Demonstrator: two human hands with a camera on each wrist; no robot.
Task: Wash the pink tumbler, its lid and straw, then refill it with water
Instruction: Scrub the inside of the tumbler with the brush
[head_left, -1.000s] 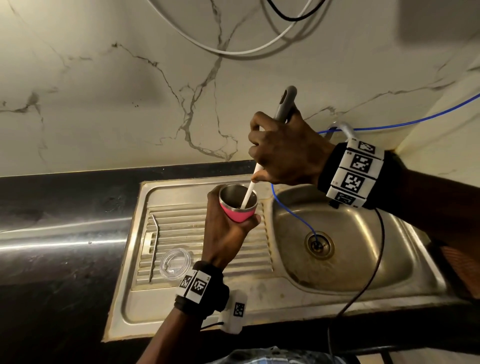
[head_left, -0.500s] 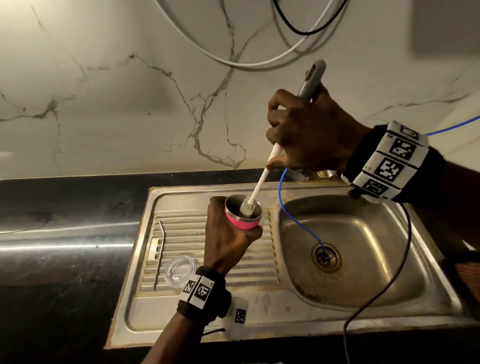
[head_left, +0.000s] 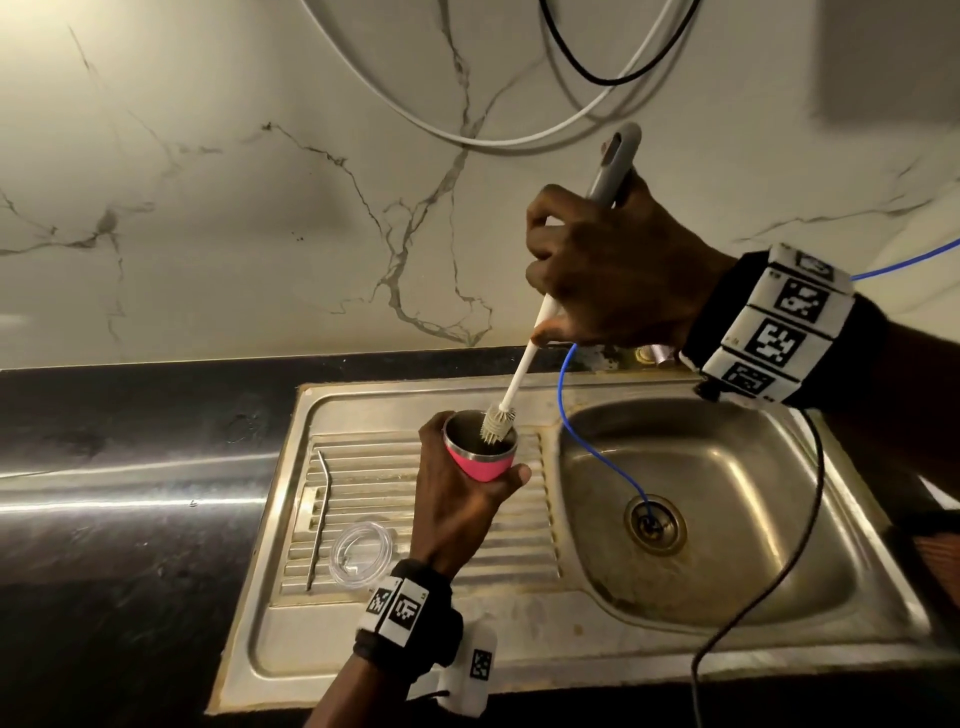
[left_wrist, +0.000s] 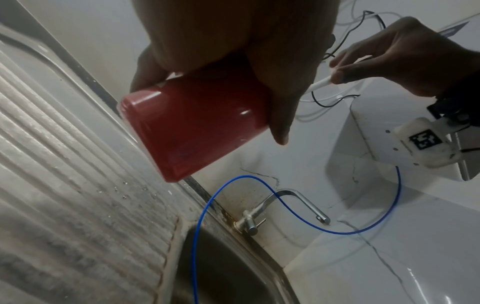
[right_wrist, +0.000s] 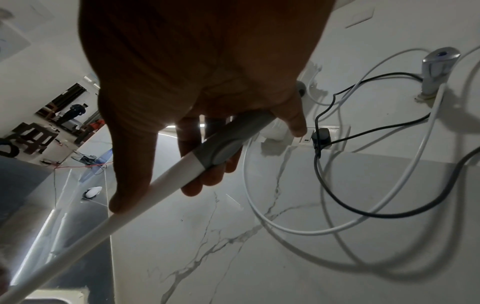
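Observation:
My left hand (head_left: 462, 499) grips the pink tumbler (head_left: 480, 460) (left_wrist: 192, 127) above the sink's drainboard, tilted with its steel mouth toward me. My right hand (head_left: 597, 275) (right_wrist: 197, 115) holds a bottle brush (head_left: 519, 374) (right_wrist: 145, 189) by its grey and white handle. The bristle head (head_left: 497, 423) sits at the tumbler's rim, about half out of the mouth. The clear lid (head_left: 361, 553) lies flat on the drainboard, left of my left wrist. The bent metal straw (head_left: 319, 519) lies beside it, further left.
The steel sink (head_left: 779, 613) has a basin at right with a drain (head_left: 653, 524). A blue tube (head_left: 587, 447) (left_wrist: 205, 211) runs into the drain. A tap (left_wrist: 283, 207) stands at the sink's back edge. White and black cables (head_left: 519, 130) hang on the marble wall. Black countertop (head_left: 119, 519) lies left.
My right hand has lifted the brush up, drawing its bristle head from deep inside the tumbler up to the rim. The left hand has kept the tumbler in about the same place.

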